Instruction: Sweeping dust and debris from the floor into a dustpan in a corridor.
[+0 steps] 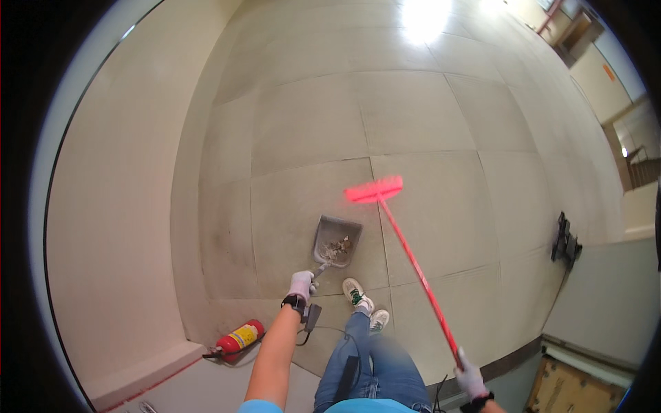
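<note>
My gloved left hand (301, 284) is closed around the handle of a grey dustpan (318, 241). Crumbled debris (336, 248) in pale and brown bits lies in the pan, toward its handle end. In my gloved right hand (470, 377) is the upper end of a long red broom (417, 267). Its pink-red bristle head (374, 189) is just beyond the dustpan and to its right, apart from it. The bristles look slightly blurred, and I cannot tell whether they touch the floor.
Large grey tiles make up the floor (427, 117). A red fire extinguisher (240, 341) lies at the lower left by the pale wall (124, 206). A black metal object (565, 241) stands at the right beside a grey panel (606, 292). My shoes (357, 294) are close behind the dustpan.
</note>
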Available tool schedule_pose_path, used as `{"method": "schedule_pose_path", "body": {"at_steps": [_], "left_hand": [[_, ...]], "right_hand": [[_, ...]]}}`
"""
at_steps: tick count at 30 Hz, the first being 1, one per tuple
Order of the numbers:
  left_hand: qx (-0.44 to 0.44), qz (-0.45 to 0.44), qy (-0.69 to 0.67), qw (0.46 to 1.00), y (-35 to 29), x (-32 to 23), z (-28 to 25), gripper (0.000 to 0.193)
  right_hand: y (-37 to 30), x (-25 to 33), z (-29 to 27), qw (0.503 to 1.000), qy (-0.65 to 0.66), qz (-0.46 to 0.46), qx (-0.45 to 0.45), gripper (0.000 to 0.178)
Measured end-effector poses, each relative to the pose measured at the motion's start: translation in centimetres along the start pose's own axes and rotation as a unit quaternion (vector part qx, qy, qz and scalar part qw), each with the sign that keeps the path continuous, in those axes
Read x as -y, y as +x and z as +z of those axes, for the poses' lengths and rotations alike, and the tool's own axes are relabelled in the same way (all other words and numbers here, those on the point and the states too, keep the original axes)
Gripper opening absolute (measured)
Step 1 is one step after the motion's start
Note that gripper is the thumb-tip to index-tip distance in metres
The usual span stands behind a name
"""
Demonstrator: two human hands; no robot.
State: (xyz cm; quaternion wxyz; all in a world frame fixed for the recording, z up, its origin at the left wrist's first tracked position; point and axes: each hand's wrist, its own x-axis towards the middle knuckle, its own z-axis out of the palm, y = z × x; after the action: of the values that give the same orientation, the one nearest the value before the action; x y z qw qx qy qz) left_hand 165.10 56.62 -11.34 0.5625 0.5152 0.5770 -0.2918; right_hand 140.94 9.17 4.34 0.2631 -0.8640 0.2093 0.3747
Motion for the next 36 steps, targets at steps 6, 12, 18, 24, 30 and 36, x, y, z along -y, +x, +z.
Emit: {"method": "schedule_pose_path", "body": {"at_steps": [6,12,18,24,30,36], "left_hand": [[-0.004,0.010,0.049,0.999,-3.0,-0.1,2.3,0.009],[-0.022,-0.009,0.046,0.999,-1.6,1.0,1.8,0.008],[-0.016,0.027,0.047,0.998,-1.1,1.5,2.1,0.007],[0.059,-0.024,-0.024,0.998,-1.1,3.0,-2.3,0.006],[0.093,0.017,-0.020,0.995,-9.7,8.7,-6.0,0.010],[0.219,0.003,-0.167,0.961,-11.0,-1.6,2.1,0.009]], "right_hand": [[9.8,5.8,-1.4,0.989,0.115,0.094,0.011,0.059],[2.7,-0.3,8.7,0.999,0.048,0.000,0.014,0.062],[-12.2,-3.1,6.9,0.986,0.032,0.075,0.147,0.058],[-18.9,-3.6,3.9,0.974,0.171,0.081,0.122,0.056],[-19.2,-6.7,9.3,0.968,0.191,0.163,0.025,0.060],[-14.9,-4.5,14.1,0.894,0.403,0.150,-0.127,0.062]]}}
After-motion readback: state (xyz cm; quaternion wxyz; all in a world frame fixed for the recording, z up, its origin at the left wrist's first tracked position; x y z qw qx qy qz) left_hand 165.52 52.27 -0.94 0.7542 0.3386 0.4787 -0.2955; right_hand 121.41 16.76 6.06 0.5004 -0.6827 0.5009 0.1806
